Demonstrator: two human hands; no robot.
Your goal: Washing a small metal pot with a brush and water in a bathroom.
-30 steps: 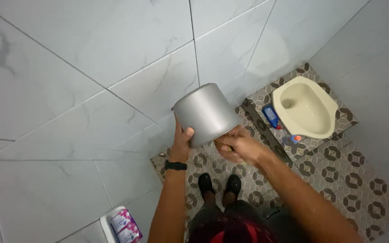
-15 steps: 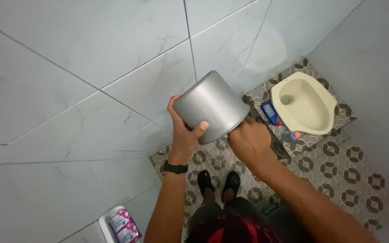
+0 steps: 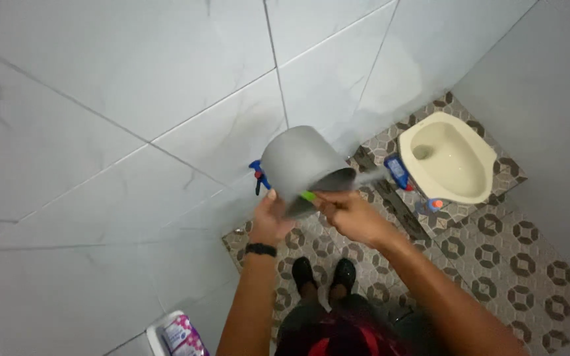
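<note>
The grey metal pot (image 3: 300, 165) has tipped further over since a moment ago, the left hand (image 3: 270, 221) gripping its underside while the right hand (image 3: 348, 212) clenches a green scrubber (image 3: 308, 196) at the rim.

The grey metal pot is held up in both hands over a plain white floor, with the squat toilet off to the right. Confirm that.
Not quite. In the head view the floor is patterned brown and grey tile, not plain white. The rest stands: left hand and right hand hold up the grey metal pot, squat toilet to the right.

Pale marble-look wall tiles (image 3: 120, 79), patterned grey floor tiles (image 3: 509, 257), cream squat toilet (image 3: 448, 157) on raised step, dim light
</note>
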